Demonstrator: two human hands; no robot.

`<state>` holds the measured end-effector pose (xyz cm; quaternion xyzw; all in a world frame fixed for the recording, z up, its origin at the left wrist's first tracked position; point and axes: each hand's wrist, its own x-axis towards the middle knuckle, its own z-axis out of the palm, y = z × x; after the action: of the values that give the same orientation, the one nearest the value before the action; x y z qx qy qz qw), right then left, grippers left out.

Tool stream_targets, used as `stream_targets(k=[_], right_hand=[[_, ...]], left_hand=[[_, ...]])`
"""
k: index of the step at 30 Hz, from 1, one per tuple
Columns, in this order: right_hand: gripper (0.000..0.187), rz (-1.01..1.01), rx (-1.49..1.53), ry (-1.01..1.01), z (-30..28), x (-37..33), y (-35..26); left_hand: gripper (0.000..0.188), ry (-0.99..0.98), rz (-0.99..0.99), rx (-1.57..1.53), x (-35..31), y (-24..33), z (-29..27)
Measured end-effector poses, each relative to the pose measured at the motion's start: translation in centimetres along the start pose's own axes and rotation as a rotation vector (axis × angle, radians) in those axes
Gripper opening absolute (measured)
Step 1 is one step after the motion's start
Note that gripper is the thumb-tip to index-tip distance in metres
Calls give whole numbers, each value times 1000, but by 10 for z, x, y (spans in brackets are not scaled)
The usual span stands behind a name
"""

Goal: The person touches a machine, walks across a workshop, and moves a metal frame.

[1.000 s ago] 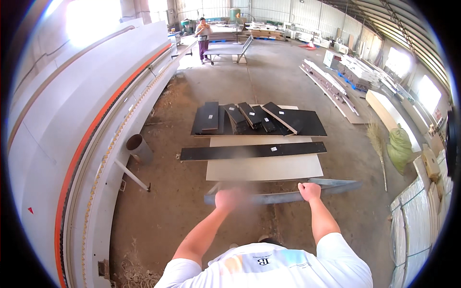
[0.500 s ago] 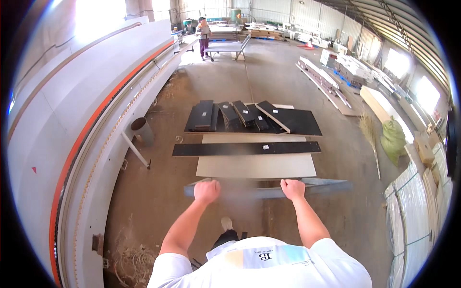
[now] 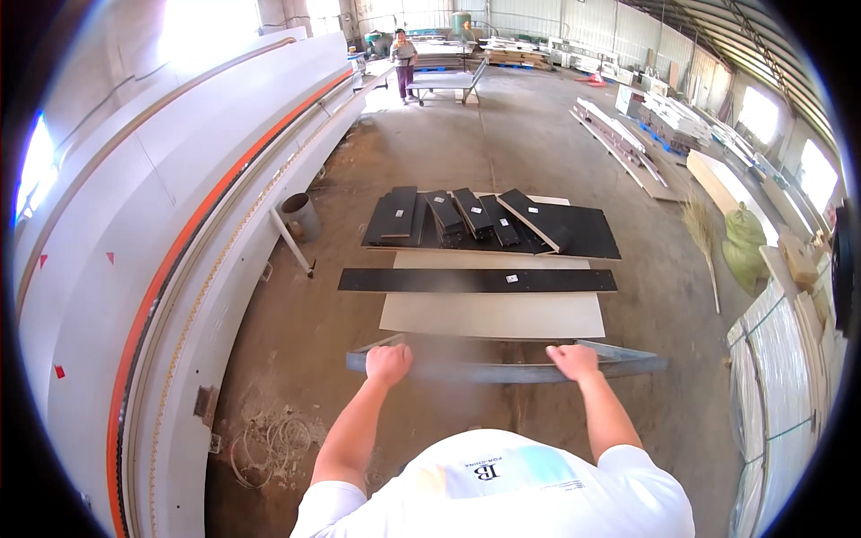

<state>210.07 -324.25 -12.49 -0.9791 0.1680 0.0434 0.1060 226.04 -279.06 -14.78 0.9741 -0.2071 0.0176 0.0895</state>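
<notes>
Both arms reach forward to the grey-blue metal push bar (image 3: 489,372) of a low cart. My left hand (image 3: 388,364) is closed around the bar's left part. Farther right, my right hand (image 3: 575,361) is closed on the same bar, its thumb side turned inward. Beyond the bar lies a pale board (image 3: 493,316), with a long narrow black panel (image 3: 430,280) across it. Behind that, several short black panels (image 3: 397,213) with small white labels rest at angles on a wide black panel (image 3: 587,231). A blur hides the bar's middle.
A long white machine (image 3: 211,260) with an orange strip runs along the left, a metal bin (image 3: 300,218) beside it. At right are a broom (image 3: 701,238), a green sack (image 3: 743,247) and wrapped boards (image 3: 778,386). A person (image 3: 404,67) stands by a far cart (image 3: 444,82).
The view has shifted, so the cart and machine appear farther right. My right hand has moved slightly outward along the bar. The distant person has turned toward me.
</notes>
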Motion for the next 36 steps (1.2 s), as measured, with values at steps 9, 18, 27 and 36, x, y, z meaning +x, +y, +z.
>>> stream_targets(k=[9,18,27,36], right_hand=[[60,137,28,245,26,-172,34],[57,152,9,269,51,-335,39],[51,97,45,465,93,-486,34],[49,-18,83,496,118,-642,10]], left_hand=[[34,45,75,25,-168,17,-15],[37,188,105,-59,-333,28,-9],[40,-27,-57,-64,-481,35,-36],[41,-43,-124,-28,-632,27,-48]])
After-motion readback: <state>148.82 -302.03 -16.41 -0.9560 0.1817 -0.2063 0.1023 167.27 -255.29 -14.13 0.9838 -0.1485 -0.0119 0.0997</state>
